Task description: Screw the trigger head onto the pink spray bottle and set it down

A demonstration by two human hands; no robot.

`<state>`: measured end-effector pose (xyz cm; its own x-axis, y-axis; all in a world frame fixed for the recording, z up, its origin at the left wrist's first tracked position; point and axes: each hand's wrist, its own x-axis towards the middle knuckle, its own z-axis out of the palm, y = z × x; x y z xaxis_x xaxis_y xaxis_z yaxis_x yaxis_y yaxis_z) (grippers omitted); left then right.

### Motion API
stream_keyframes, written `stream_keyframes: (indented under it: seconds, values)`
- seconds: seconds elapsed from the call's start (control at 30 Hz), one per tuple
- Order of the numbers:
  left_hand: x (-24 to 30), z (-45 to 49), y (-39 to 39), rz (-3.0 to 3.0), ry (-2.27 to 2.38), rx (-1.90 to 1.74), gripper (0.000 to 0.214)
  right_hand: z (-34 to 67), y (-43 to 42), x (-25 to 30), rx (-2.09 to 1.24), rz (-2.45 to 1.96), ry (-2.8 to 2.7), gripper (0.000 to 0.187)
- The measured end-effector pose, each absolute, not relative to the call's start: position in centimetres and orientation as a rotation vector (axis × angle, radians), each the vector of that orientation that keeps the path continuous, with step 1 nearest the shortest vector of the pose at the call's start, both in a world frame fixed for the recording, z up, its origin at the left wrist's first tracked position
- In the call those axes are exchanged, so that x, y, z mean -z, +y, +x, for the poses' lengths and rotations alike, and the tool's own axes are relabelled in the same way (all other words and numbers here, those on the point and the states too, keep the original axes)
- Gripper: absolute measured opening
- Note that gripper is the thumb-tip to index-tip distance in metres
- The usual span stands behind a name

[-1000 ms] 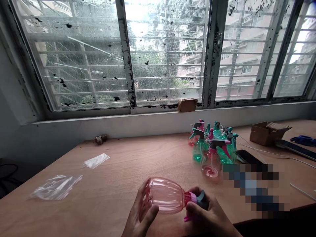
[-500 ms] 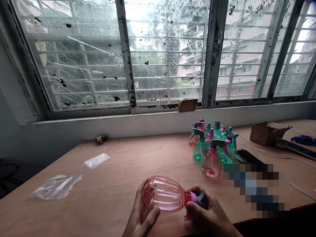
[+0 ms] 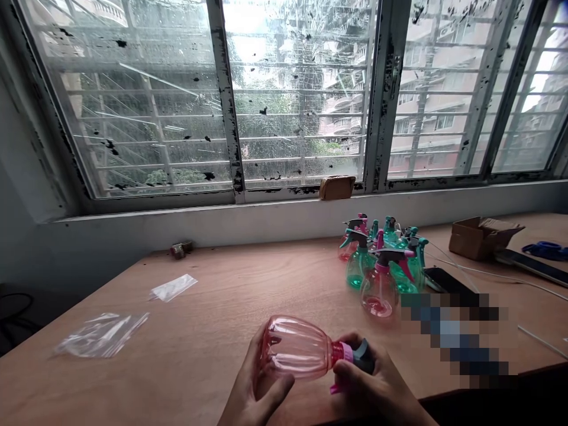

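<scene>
A pink see-through spray bottle (image 3: 298,349) lies on its side just above the wooden table (image 3: 231,296), its base pointing left. My left hand (image 3: 255,390) cups the ribbed body from below, fingers curled round it. My right hand (image 3: 377,390) is wrapped round the dark spray head (image 3: 361,358) and the pink collar at the neck; a pink trigger tip pokes out beneath the fingers.
A cluster of several green and pink spray bottles (image 3: 381,266) stands at the right middle. Two clear plastic bags (image 3: 102,334) lie on the left. A cardboard box (image 3: 481,236), a phone (image 3: 446,281), a white cable and blue scissors (image 3: 548,249) are at the right. A brown block (image 3: 337,187) rests on the window sill.
My left hand has slid further under the bottle, its thumb moving right along the body. The bottle stays nearly in place.
</scene>
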<state>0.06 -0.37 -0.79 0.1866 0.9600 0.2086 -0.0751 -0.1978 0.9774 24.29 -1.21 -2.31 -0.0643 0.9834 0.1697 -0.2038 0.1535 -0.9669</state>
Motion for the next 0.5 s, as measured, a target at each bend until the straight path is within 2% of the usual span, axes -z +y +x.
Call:
stream_keyframes:
  seconds: [0.23,0.5]
  values:
    - [-0.3,-0.1,-0.8,1.456,0.948,-1.185,0.071,24.4,-1.1,2.5,-1.231,-0.913,-1.240,0.043]
    - [-0.5,0.0,-0.9,1.424,0.986,-1.203,0.071,24.4,-1.1,2.4,-1.234,-0.887,-1.236,0.041]
